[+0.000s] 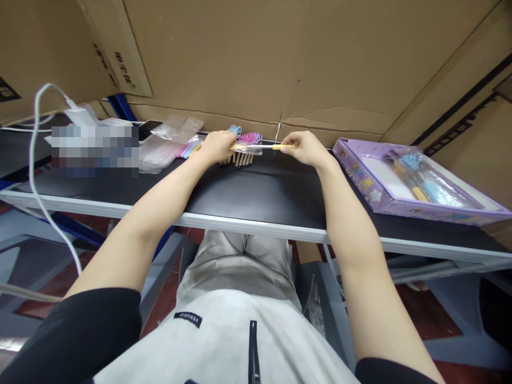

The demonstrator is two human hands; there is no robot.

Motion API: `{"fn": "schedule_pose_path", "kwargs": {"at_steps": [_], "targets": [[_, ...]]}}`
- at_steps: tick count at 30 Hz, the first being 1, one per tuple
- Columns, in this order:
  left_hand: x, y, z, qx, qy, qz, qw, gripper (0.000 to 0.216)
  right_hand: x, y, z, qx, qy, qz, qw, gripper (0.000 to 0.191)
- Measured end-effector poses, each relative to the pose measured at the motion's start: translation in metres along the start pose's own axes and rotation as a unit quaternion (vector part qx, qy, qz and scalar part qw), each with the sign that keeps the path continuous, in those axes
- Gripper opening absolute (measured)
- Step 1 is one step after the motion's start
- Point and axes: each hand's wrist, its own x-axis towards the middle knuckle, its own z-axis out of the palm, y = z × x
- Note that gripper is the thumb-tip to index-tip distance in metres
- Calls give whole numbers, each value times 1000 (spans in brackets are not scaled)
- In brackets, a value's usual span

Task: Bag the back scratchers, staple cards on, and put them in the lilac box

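My right hand (306, 148) pinches the yellow handle of a thin metal rod, which looks like a back scratcher (285, 146). The rod runs level toward my left hand (218, 147), its far end in or behind a clear plastic bag (253, 148). My left fingers are closed at the bag's left end, and the grip itself is partly hidden. Just behind and below lie several back scratchers (251, 138) with pink and blue claw heads and metal shafts. Beside my left wrist are pastel handles (187, 150) in pink, blue and yellow.
Clear plastic bags (154, 154) and a dark phone-like object (150, 128) lie at left, near a white charger (82, 114) with a cable. A purple box (376, 194) at right holds bagged scratchers (430, 184). Cardboard (256, 58) walls the back of the black table (256, 194).
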Motion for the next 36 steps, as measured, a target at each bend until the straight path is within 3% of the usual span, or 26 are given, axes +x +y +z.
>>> {"fn": "schedule_pose_path", "kwargs": {"at_steps": [9, 18, 22, 26, 30, 36], "targets": [[-1, 6, -3, 14, -2, 23, 1000, 29, -3, -14, 11, 31, -20, -38, 999, 27], [-3, 29, -5, 3, 9, 59, 998, 32, -2, -29, 38, 51, 5, -80, 995, 24], [-3, 36, -9, -9, 2, 62, 998, 30, -2, -33, 39, 64, 0, -84, 994, 26], [-2, 26, -9, -15, 1, 40, 999, 29, -3, -26, 25, 68, -15, -70, 995, 32], [0, 10, -4, -11, 4, 21, 1000, 27, -4, -16, 15, 73, -61, -24, 995, 23], [1, 13, -4, -8, -3, 20, 1000, 26, -1, -15, 24, 129, -51, -18, 990, 16]]}}
